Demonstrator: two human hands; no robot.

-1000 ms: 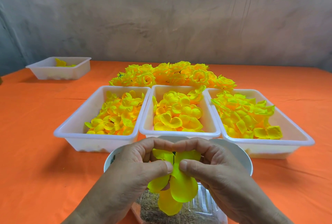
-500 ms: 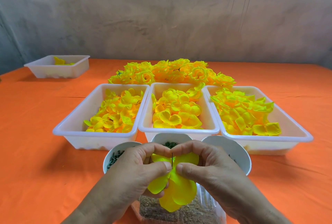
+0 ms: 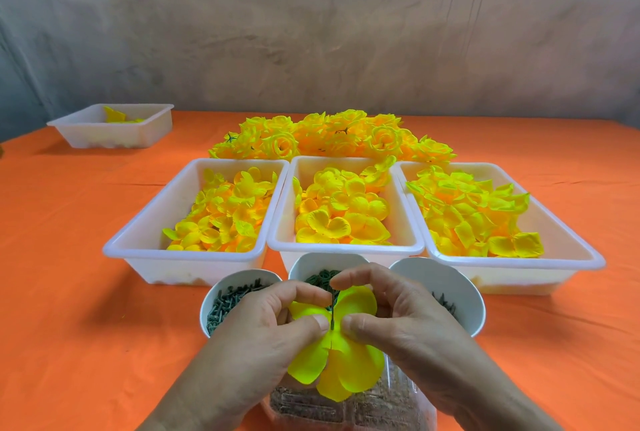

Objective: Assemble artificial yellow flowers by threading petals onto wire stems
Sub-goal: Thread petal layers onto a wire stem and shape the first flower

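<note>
The left hand (image 3: 273, 330) and right hand (image 3: 401, 323) have their fingers (image 3: 351, 322) clamped on the yellow fabric petal piece (image 3: 349, 365), which sits around the thin dark-green wire stem (image 3: 332, 307) at 6 o'clock of the orange-covered bench (image 3: 86, 344). A crooked push may bend the stem or tear the petal's hole.

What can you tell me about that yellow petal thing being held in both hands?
The bright yellow fabric-like petal piece has several rounded, overlapping lobes around a thin dark green stem standing through its middle. The left hand and right hand pinch it from either side, above a clear plastic container.
</note>
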